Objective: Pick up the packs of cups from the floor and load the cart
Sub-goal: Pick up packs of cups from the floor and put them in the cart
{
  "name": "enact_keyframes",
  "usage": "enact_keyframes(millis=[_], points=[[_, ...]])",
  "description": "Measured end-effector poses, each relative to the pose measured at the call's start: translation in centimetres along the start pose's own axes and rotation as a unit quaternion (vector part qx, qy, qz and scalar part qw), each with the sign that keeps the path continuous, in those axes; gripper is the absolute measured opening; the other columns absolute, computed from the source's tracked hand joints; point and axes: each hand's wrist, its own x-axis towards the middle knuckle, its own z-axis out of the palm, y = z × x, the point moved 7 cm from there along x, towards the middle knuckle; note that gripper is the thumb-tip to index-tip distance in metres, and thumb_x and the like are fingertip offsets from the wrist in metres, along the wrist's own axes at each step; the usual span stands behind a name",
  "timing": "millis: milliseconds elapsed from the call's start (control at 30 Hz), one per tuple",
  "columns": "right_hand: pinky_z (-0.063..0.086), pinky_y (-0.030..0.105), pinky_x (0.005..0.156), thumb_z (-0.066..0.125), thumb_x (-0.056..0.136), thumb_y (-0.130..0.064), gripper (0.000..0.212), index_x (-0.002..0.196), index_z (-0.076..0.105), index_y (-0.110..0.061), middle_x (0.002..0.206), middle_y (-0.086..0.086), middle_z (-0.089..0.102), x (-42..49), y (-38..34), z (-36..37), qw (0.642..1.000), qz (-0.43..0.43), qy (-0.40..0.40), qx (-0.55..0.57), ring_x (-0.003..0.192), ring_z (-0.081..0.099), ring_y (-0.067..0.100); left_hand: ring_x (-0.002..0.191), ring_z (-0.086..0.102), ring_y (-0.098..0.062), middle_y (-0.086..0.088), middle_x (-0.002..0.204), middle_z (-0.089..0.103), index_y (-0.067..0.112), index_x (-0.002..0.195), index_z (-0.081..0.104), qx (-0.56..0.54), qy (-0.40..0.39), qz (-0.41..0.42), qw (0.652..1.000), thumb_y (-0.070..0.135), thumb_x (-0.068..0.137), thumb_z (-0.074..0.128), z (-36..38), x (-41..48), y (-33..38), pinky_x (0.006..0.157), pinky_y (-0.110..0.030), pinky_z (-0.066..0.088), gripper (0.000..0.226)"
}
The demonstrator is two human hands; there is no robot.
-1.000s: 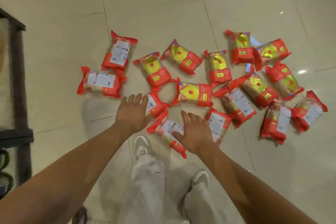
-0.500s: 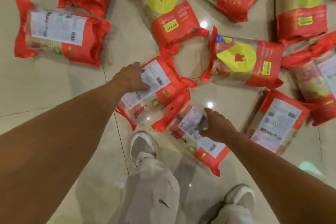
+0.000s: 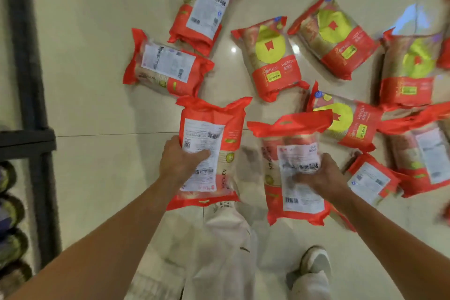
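Observation:
Several red and clear packs of cups lie scattered on the glossy tiled floor. My left hand grips one pack by its left side, label up, lifted off the floor. My right hand holds a second pack the same way, its white label facing me. Other packs lie further out: two label-up ones at the upper left, and yellow-circle ones to the upper right. The dark cart frame runs down the left edge.
My legs in white trousers and a shoe stand right below the held packs. More packs lie close to my right forearm. Dark rounded items sit inside the cart at lower left. Bare floor lies between cart and packs.
Both hands have closed on the two nearest packs and raised them off the floor, turned upright. The view has pulled back and shifted, so the cart frame shows at left again.

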Motion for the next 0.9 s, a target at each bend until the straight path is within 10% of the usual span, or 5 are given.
enact_keyframes(millis=[100,300,433,633,900], points=[[0.058,0.028,0.058,0.085,0.073,-0.003,0.034,0.095,0.073,-0.024,0.086,-0.002,0.081,-8.1,-10.1,-6.6,0.991,-0.109,0.017,0.072,0.078,0.078,0.021,0.091,0.075,-0.015,0.005,0.103,0.079,0.026,0.102,0.073,-0.082,0.036,0.004,0.996,0.025,0.07,0.092,-6.8,-8.2,3.5,0.089,-0.045,0.061,0.037],[0.063,0.038,0.071,0.082,0.074,0.005,0.039,0.109,0.071,-0.009,0.097,0.005,0.081,-25.6,-24.2,-14.5,0.957,-0.263,-0.032,0.118,0.086,0.078,0.024,0.087,0.075,-0.003,0.017,0.092,0.078,0.035,0.094,0.068,-0.209,0.106,0.065,0.97,0.017,0.071,0.092,-18.9,-23.9,11.2,0.086,-0.033,0.059,0.038],[0.059,0.021,0.069,0.083,0.074,0.007,0.045,0.104,0.074,-0.026,0.097,-0.007,0.081,-38.6,-27.4,-16.8,0.926,-0.356,-0.045,0.118,0.087,0.077,0.01,0.089,0.075,-0.015,0.006,0.099,0.076,0.029,0.099,0.064,-0.255,0.197,0.117,0.939,0.021,0.07,0.091,-25.9,-37.8,12.4,0.074,-0.034,0.062,0.04],[0.06,0.039,0.082,0.091,0.067,-0.006,0.061,0.12,0.062,-0.014,0.11,0.005,0.076,-55.8,-24.5,-14.8,0.888,-0.441,-0.096,0.09,0.096,0.075,0.022,0.059,0.066,0.006,0.022,0.074,0.075,0.043,0.087,0.07,-0.29,0.334,0.15,0.884,0.021,0.069,0.09,-29.8,-62.1,4.3,0.053,-0.026,0.053,0.035],[0.059,0.058,0.089,0.085,0.071,0.002,0.055,0.12,0.067,-0.016,0.109,0.005,0.079,-77.4,-18.1,-1.6,0.81,-0.516,-0.278,0.014,0.098,0.076,0.028,0.094,0.076,-0.024,-0.004,0.103,0.079,0.015,0.113,0.067,-0.396,0.475,0.045,0.785,0.03,0.058,0.086,-30.0,-91.2,-16.1,0.082,-0.041,0.062,0.06]])
